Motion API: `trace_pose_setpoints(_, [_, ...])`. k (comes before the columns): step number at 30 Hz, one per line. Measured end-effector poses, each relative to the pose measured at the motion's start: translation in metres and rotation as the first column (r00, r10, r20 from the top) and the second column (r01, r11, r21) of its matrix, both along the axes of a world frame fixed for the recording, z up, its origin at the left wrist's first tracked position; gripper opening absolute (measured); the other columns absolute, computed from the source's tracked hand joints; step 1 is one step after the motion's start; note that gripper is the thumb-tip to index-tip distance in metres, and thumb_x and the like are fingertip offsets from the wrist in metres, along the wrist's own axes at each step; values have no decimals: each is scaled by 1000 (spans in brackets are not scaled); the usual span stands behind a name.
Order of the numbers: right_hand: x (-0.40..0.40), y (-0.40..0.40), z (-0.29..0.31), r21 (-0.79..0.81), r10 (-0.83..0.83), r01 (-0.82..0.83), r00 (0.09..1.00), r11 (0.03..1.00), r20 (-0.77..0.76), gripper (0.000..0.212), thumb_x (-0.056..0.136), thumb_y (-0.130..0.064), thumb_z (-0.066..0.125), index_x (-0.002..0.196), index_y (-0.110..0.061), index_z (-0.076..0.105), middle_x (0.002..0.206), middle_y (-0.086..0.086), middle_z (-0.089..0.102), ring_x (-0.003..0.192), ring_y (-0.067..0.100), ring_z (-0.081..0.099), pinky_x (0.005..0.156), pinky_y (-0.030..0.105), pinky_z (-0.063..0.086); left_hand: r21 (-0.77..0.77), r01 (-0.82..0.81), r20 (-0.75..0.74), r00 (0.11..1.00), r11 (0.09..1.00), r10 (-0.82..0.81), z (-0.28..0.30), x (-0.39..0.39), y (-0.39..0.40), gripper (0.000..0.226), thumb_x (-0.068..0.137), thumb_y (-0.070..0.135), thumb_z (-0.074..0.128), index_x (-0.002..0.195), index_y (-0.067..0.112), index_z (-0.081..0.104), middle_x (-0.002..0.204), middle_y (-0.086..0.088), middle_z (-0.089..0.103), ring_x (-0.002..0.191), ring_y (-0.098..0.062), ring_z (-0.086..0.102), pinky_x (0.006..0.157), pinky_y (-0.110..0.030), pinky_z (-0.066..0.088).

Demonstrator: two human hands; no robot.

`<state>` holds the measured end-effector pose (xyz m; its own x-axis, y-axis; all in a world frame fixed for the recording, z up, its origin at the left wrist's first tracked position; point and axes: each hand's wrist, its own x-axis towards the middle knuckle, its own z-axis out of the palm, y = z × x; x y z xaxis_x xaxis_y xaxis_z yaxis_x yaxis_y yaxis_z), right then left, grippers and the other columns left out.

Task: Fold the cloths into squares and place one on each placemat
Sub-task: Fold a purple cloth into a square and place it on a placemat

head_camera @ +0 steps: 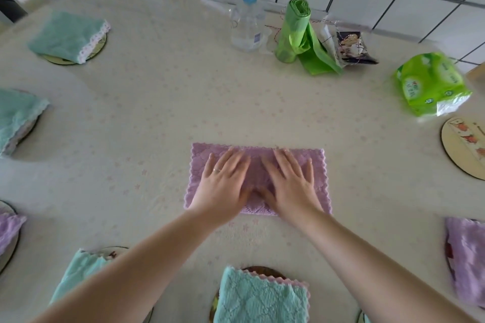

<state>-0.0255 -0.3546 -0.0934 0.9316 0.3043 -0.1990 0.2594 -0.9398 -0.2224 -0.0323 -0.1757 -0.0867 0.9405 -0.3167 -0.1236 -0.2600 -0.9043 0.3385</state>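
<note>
Both hands lie flat on the purple cloth at the middle of the table; left hand and right hand press down, fingers spread; one round placemat at the right lies bare.

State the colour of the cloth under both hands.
Purple cloth, with a scalloped edge; seen in the head view.
</note>
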Motion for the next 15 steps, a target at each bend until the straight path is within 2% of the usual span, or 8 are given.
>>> trace_pose_setpoints(2, [-5, 2, -11, -66, 14, -13, 1000, 998, 17, 69, 86, -64, 26, 144, -26, 25, 154, 6, 20, 142, 24, 15, 110, 59, 4, 97, -15, -21, 1000, 995, 18, -13, -4, 2, 67, 90, 53, 19, 147, 18, 15, 156, -2, 10, 144, -19, 0, 116, -44, -4])
trace_pose_setpoints(4, [-5, -4, -17, -111, 33, -30, 999, 993, 26, 72, 85, -67, 22, 145, -27, 22, 155, 7, 18, 142, 23, 15, 110, 59, 4, 153, -12, -24, 1000, 988, 16, -22, -7, 9, 73, 86, 61, 10, 148, 22, 8, 157, 0, 1, 144, -18, -7, 116, -43, -7])
trace_pose_setpoints(7, [-5, -5, -16, -110, 45, -42, 999, 993, 23, 73, 85, -68, 20, 146, -28, 16, 156, 5, 12, 143, 21, 8, 111, 58, -1, 150, -1, -12, 1000, 989, 2, -26, -9, 12, 71, 88, 62, 12, 148, 24, 7, 157, 0, 0, 143, -18, -8, 115, -42, -9])
trace_pose_setpoints(9, [-3, -2, -10, -60, 30, -28, 999, 998, 25, 71, 84, -67, 22, 145, -29, 21, 156, 2, 13, 143, 20, 8, 110, 56, -7, 121, -3, 7, 1000, 993, 2, -24, -9, 12, 68, 89, 60, 22, 146, 23, 19, 156, -2, 11, 144, -19, 1, 114, -43, -7])
trace_pose_setpoints(11, [6, -2, -2, 66, -39, 36, 998, 997, 46, 58, 88, -58, 33, 138, -30, 37, 151, -3, 27, 140, 16, 20, 111, 54, -7, 70, 34, 75, 996, 997, -39, -17, -13, 13, 59, 88, 57, 32, 137, 25, 40, 148, -1, 34, 140, -20, 22, 114, -46, 2])
trace_pose_setpoints(13, [23, -1, 7, 209, -120, 103, 990, 973, 70, 36, 90, -42, 47, 123, -29, 55, 135, -10, 48, 129, 13, 38, 114, 55, 1, 0, 147, 153, 977, 989, -145, -12, -23, 12, 40, 88, 52, 39, 120, 32, 54, 127, 9, 54, 124, -15, 43, 112, -46, 20])
trace_pose_setpoints(15, [42, 3, 13, 273, -148, 124, 987, 954, 68, 21, 91, -30, 51, 108, -28, 64, 120, -12, 58, 117, 11, 48, 114, 52, 9, -62, 250, 169, 957, 966, -237, -9, -35, 6, 24, 88, 46, 45, 105, 37, 59, 108, 18, 59, 107, -8, 52, 104, -41, 37])
